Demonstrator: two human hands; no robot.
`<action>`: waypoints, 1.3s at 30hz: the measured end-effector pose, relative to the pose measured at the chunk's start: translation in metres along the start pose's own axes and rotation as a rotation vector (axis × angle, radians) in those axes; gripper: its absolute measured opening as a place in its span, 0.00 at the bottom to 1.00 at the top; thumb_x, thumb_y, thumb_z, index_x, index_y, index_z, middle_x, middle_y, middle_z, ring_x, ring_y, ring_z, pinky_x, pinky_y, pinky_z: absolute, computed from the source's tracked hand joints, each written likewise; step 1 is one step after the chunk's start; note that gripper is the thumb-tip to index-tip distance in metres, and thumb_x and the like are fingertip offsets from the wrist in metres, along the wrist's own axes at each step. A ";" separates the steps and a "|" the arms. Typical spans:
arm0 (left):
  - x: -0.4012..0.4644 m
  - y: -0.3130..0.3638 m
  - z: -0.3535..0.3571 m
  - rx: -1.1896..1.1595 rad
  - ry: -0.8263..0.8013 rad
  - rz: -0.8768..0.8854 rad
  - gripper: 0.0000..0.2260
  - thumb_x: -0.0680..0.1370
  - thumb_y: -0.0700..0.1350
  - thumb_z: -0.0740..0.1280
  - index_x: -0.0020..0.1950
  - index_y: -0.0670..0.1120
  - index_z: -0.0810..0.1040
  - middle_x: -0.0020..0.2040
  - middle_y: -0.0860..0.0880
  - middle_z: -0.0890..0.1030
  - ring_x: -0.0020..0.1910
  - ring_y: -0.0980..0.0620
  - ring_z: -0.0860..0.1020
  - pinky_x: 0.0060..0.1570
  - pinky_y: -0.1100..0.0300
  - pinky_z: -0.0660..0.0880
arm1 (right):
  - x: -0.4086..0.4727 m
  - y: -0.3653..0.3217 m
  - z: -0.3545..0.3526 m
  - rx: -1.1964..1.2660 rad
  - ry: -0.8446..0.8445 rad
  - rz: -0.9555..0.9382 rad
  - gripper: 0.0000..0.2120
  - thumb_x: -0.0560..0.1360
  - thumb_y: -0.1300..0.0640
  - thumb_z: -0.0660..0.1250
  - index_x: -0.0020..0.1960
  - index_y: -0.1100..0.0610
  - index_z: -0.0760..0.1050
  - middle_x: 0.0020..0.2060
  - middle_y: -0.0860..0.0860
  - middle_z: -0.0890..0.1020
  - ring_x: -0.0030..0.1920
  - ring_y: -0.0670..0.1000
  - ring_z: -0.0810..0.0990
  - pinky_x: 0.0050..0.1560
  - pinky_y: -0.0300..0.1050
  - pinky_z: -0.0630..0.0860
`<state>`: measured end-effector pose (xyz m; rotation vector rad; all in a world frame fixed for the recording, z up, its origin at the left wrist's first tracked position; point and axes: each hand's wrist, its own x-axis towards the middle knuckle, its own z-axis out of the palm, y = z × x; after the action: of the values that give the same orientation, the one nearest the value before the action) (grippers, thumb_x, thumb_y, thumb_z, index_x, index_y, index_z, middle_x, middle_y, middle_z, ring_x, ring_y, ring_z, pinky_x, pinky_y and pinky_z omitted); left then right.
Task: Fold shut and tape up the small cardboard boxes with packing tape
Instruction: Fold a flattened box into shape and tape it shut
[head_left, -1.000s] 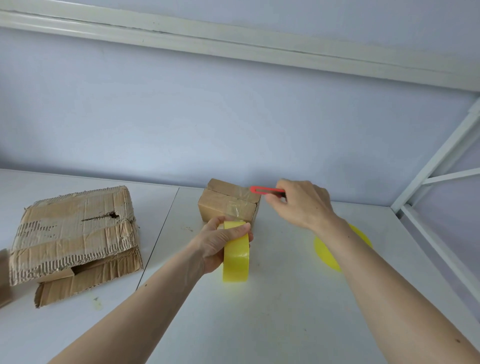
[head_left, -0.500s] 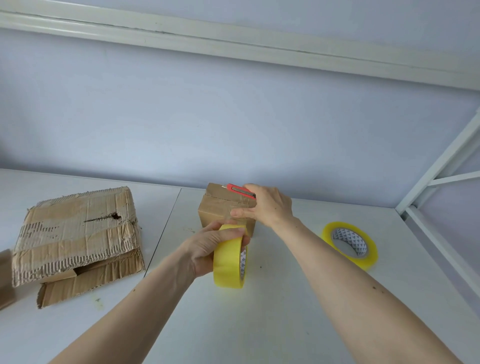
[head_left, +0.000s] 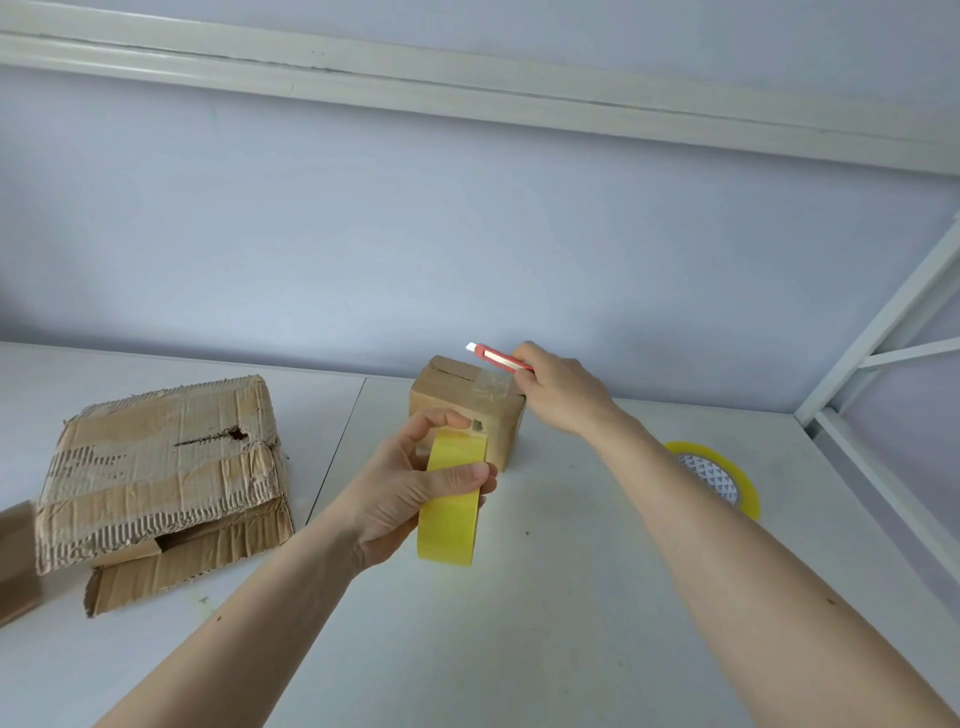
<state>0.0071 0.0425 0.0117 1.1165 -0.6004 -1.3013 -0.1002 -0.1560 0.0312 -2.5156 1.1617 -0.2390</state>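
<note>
Small cardboard box (head_left: 470, 402): sits on the white worktop (head_left: 519, 623) near the back wall, flaps folded down, a strip of clear glossy tape across its top and down the near face.
Left hand (head_left: 410, 491): arm reaching in from below; fingers and thumb clamped round the yellow tape roll (head_left: 452, 501), held on edge just in front of the box.
Right hand (head_left: 558, 389): raised at the box's right top corner, fingers curled round a slim red utility knife (head_left: 501, 358), its pale tip pointing left above the box.
Worn cardboard box (head_left: 156, 467): left on the worktop, flattened, torn, corrugation showing, one small hole.
Second tape roll (head_left: 737, 478): yellow, flat on the worktop, partly behind the right forearm.
</note>
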 end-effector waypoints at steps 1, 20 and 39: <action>-0.002 0.001 0.001 0.005 0.000 0.007 0.25 0.65 0.33 0.75 0.59 0.47 0.75 0.53 0.34 0.83 0.46 0.41 0.83 0.48 0.51 0.83 | -0.005 0.000 -0.002 0.060 0.000 -0.021 0.09 0.84 0.51 0.53 0.61 0.49 0.68 0.47 0.50 0.79 0.49 0.57 0.77 0.46 0.49 0.72; -0.012 0.003 0.005 0.106 0.081 0.045 0.31 0.66 0.37 0.77 0.65 0.44 0.68 0.50 0.34 0.84 0.45 0.41 0.84 0.48 0.49 0.82 | -0.062 -0.035 0.019 0.341 0.037 -0.166 0.19 0.77 0.46 0.71 0.36 0.55 0.69 0.31 0.51 0.79 0.34 0.54 0.77 0.38 0.51 0.74; -0.020 -0.002 0.004 0.009 0.063 -0.054 0.16 0.70 0.40 0.74 0.55 0.45 0.74 0.48 0.35 0.83 0.43 0.40 0.83 0.47 0.50 0.82 | -0.081 -0.040 -0.002 0.362 -0.291 -0.002 0.28 0.79 0.29 0.46 0.67 0.38 0.75 0.52 0.42 0.78 0.50 0.46 0.76 0.53 0.42 0.70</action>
<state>-0.0019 0.0610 0.0162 1.1842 -0.5332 -1.3053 -0.1251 -0.0713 0.0482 -2.1480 0.9087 -0.0705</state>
